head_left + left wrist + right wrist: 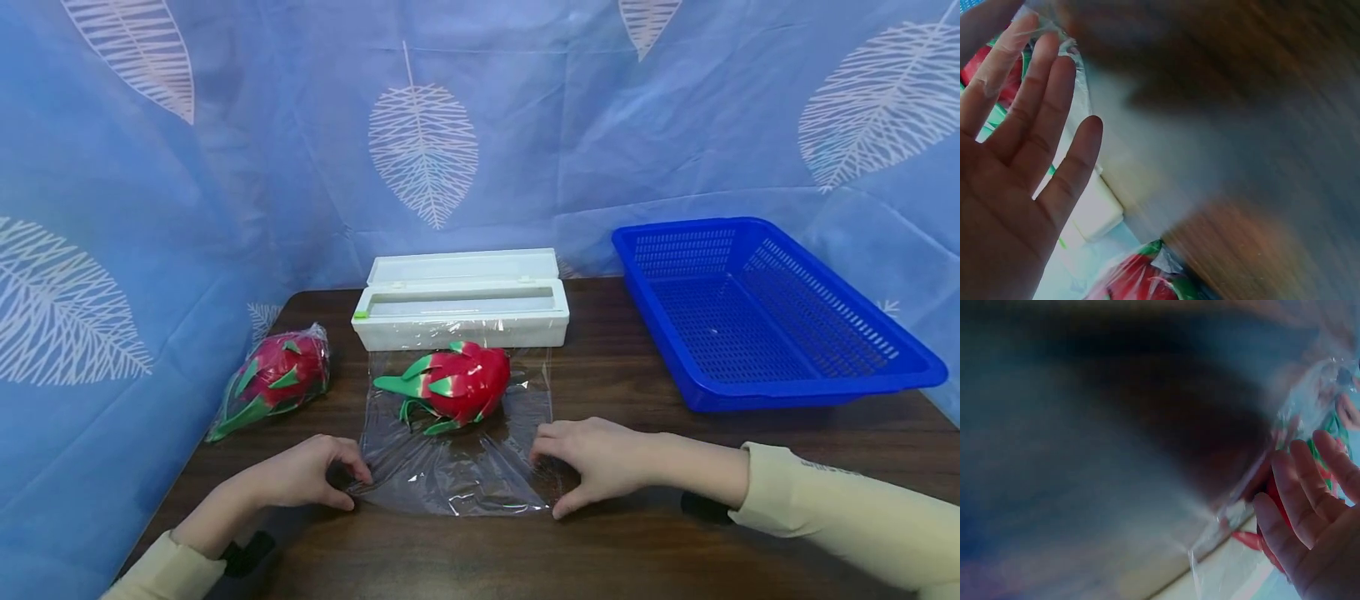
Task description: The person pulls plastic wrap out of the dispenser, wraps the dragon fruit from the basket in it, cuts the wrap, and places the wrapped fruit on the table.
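A red dragon fruit [468, 379] with green scales lies on a sheet of clear plastic wrap [457, 479], which stretches forward from a white wrap box [465, 329] with its lid up. My left hand [307, 475] is at the sheet's front left corner, thumb and fingers apart. In the left wrist view its fingers [1041, 119] look fairly straight, with film by the index fingertip. At the front right corner is my right hand [592, 462], thumb spread from the fingers. The right wrist view shows these fingers [1300, 506] extended beside the film's edge.
Another dragon fruit [281, 375], wrapped in clear film, lies at the table's left edge. A blue plastic basket [678, 350] stands at the back right. Behind the dark wooden table [420, 554] hangs a blue cloth [517, 167] with white leaf prints.
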A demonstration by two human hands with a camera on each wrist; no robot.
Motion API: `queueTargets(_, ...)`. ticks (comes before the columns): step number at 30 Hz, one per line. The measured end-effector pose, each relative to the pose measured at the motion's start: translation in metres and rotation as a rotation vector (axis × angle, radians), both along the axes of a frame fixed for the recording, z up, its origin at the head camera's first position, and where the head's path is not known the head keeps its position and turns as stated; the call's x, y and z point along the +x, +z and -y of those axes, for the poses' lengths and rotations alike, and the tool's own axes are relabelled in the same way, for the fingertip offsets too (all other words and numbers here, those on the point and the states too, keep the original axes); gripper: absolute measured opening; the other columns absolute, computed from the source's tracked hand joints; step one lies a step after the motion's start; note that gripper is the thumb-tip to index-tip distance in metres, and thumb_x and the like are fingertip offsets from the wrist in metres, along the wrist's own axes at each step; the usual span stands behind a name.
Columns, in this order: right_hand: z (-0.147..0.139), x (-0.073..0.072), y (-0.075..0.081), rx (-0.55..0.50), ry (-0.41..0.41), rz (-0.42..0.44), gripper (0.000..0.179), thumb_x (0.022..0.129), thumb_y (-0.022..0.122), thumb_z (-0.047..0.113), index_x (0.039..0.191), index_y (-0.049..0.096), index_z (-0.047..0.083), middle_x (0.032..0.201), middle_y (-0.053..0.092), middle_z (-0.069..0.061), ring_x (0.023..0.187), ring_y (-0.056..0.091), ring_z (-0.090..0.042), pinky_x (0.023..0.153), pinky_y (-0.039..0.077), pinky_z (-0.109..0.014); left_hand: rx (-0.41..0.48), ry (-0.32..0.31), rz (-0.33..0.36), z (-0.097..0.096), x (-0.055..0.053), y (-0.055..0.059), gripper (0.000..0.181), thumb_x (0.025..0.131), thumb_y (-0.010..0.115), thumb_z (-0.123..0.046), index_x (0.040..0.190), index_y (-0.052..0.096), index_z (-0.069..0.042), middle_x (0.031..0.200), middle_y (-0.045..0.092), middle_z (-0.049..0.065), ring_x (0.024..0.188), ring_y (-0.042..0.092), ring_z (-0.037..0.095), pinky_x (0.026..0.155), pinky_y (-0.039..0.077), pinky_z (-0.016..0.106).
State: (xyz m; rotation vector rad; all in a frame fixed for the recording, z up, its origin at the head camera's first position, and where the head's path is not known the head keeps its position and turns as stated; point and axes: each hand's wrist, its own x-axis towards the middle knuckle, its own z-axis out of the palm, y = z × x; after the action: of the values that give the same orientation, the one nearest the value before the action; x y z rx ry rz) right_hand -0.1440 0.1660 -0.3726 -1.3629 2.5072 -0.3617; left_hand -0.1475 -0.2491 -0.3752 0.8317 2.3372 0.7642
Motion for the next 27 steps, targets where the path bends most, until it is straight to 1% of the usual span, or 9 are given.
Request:
queueTargets(4, 0.004, 0.004, -0.007, 0.005, 0.041, -0.017, 0.041, 0.077, 0.077, 0.053, 0.103, 0.061, 0.025, 0.098, 0.049, 0.016, 0.085, 0.045, 0.002, 0.072, 0.046, -0.022, 0.023, -0.005, 0.003, 0.003, 0.0, -0.003, 0.013, 0.083, 0.078, -0.016, 0.095, 0.077, -0.021, 0.092, 0.065, -0.013, 0.087, 0.058, 0.008, 0.081, 0.05, 0.03)
queueTargets(7, 0.006, 0.005, -0.01, 0.01, 0.071, -0.061, 0.035, 0.077, 0.078, 0.05, 0.096, 0.06, 0.027, 0.094, 0.047, 0.017, 0.082, 0.042, 0.002, 0.067, 0.043, -0.019, 0.055, -0.01, 0.014, 0.005, 0.0, -0.005, 0.009, 0.085, 0.077, -0.016, 0.093, 0.078, -0.021, 0.09, 0.067, -0.011, 0.085, 0.059, 0.008, 0.079, 0.051, 0.029)
queueTargets(11, 0.008, 0.006, -0.011, -0.015, 0.121, -0.125, 0.019, 0.082, 0.077, 0.036, 0.085, 0.06, 0.028, 0.089, 0.047, 0.017, 0.078, 0.042, 0.002, 0.064, 0.041, -0.017, 0.097, -0.029, 0.012, 0.007, 0.002, -0.005, 0.007, 0.087, 0.075, -0.017, 0.092, 0.078, -0.018, 0.088, 0.069, -0.012, 0.081, 0.062, 0.006, 0.077, 0.053, 0.029)
queueTargets(15, 0.01, 0.005, -0.009, -0.07, 0.143, -0.148, 0.018, 0.086, 0.074, 0.021, 0.078, 0.059, 0.025, 0.083, 0.052, 0.018, 0.07, 0.047, 0.004, 0.062, 0.044, -0.017, 0.116, -0.026, 0.007, 0.009, 0.005, -0.003, 0.007, 0.089, 0.072, -0.017, 0.093, 0.078, -0.017, 0.086, 0.069, -0.014, 0.078, 0.063, 0.006, 0.073, 0.054, 0.028)
queueTargets(16, 0.01, 0.005, -0.008, -0.075, 0.139, -0.148, 0.018, 0.086, 0.074, 0.02, 0.078, 0.058, 0.025, 0.082, 0.053, 0.017, 0.069, 0.047, 0.004, 0.062, 0.044, -0.017, 0.116, -0.022, 0.007, 0.009, 0.005, -0.002, 0.007, 0.089, 0.072, -0.018, 0.093, 0.077, -0.017, 0.085, 0.07, -0.014, 0.078, 0.063, 0.007, 0.073, 0.054, 0.028)
queueTargets(18, 0.01, 0.007, -0.007, -0.064, 0.124, -0.142, 0.017, 0.085, 0.075, 0.026, 0.082, 0.059, 0.024, 0.083, 0.054, 0.017, 0.071, 0.048, 0.004, 0.063, 0.045, -0.018, 0.116, -0.012, 0.011, 0.01, 0.006, -0.001, 0.008, 0.09, 0.071, -0.019, 0.094, 0.078, -0.017, 0.086, 0.07, -0.014, 0.079, 0.064, 0.007, 0.073, 0.054, 0.028)
queueTargets(22, 0.012, 0.011, -0.008, 0.005, 0.11, -0.195, 0.026, 0.078, 0.08, 0.042, 0.085, 0.06, 0.026, 0.087, 0.048, 0.017, 0.078, 0.046, 0.001, 0.063, 0.044, -0.019, 0.116, 0.006, 0.02, 0.011, 0.008, 0.001, 0.009, 0.09, 0.071, -0.02, 0.095, 0.078, -0.016, 0.087, 0.071, -0.011, 0.081, 0.064, 0.007, 0.073, 0.054, 0.028)
queueTargets(25, 0.011, 0.012, -0.009, 0.009, 0.129, -0.245, 0.024, 0.077, 0.082, 0.037, 0.077, 0.059, 0.028, 0.088, 0.046, 0.016, 0.078, 0.045, 0.0, 0.062, 0.042, -0.018, 0.126, 0.015, 0.022, 0.012, 0.008, 0.002, 0.01, 0.091, 0.07, -0.019, 0.095, 0.078, -0.015, 0.088, 0.072, -0.009, 0.08, 0.064, 0.007, 0.073, 0.054, 0.028)
queueTargets(27, 0.01, 0.011, -0.009, -0.016, 0.133, -0.245, 0.024, 0.078, 0.081, 0.029, 0.072, 0.059, 0.028, 0.086, 0.048, 0.016, 0.077, 0.046, 0.001, 0.063, 0.043, -0.017, 0.135, 0.013, 0.017, 0.012, 0.008, 0.002, 0.01, 0.091, 0.07, -0.019, 0.095, 0.078, -0.014, 0.088, 0.072, -0.008, 0.079, 0.064, 0.007, 0.072, 0.054, 0.028)
